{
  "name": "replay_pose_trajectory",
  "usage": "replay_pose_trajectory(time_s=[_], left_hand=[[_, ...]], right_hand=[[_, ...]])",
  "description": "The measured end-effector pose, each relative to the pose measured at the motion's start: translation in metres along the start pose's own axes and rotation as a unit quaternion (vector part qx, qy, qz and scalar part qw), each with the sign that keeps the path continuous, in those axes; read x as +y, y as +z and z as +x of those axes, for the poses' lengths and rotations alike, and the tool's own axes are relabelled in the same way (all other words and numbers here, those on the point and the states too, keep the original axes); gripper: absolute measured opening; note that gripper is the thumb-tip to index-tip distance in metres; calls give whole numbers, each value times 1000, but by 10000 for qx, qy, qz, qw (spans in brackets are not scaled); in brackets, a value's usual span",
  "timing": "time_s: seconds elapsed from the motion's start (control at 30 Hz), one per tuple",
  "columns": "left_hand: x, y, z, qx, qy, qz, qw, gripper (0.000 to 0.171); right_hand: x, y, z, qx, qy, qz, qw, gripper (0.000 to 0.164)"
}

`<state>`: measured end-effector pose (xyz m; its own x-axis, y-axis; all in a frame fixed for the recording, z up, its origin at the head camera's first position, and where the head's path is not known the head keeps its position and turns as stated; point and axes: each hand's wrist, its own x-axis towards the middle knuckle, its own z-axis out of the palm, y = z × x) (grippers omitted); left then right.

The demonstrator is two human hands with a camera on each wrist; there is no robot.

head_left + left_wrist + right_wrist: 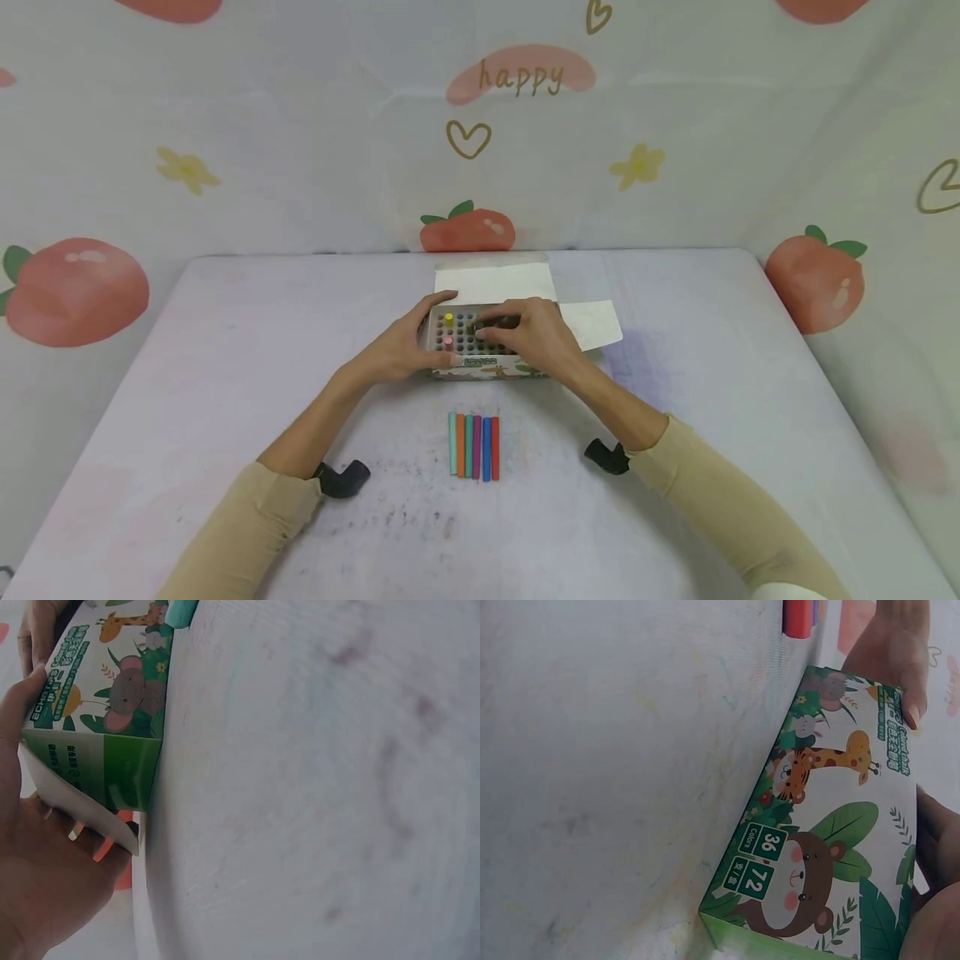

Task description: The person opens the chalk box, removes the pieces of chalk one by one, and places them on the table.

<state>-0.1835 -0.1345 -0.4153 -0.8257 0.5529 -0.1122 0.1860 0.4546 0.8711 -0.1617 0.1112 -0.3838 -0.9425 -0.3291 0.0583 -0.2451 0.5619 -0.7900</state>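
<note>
An open cardboard chalk box (480, 367), printed with cartoon animals, stands on the table with its holed tray (460, 332) facing up. My left hand (401, 346) grips the box's left end, thumb at the front edge and fingers around the far side. In the tray a yellow chalk (449, 319) and a pink chalk (448, 342) stand in holes near that end. Over the middle of the tray, my right hand (536, 333) pinches a dark chalk (472, 328) between thumb and fingers, mostly hidden by them. The right wrist view shows the box's printed front (817, 825).
Several chalk sticks lie side by side in front of the box, among them a red one (496, 448) and an orange one (461, 446). A white lid flap (495, 282) spreads behind the box and a side flap (592, 323) to its right. Smudges mark the tablecloth (405, 525).
</note>
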Motion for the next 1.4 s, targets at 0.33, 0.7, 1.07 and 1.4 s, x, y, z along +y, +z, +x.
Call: replay_pose_trajectory(time_s=[0.33, 0.7, 1.07, 1.4], left_hand=[[2, -3, -1, 15, 3, 35, 10000, 94], [2, -1, 2, 24, 33, 3, 10000, 93], [5, 1, 3, 7, 1, -6, 10000, 93], [5, -1, -1, -113, 60, -95, 9999, 92]], right_hand=[[-1, -1, 0, 431, -425, 212, 9979, 20], [-10, -10, -1, 856, -856, 256, 9923, 21], [-18, -18, -10, 1098, -1258, 285, 9855, 21], [-23, -20, -21, 1186, -1179, 556, 9843, 21]])
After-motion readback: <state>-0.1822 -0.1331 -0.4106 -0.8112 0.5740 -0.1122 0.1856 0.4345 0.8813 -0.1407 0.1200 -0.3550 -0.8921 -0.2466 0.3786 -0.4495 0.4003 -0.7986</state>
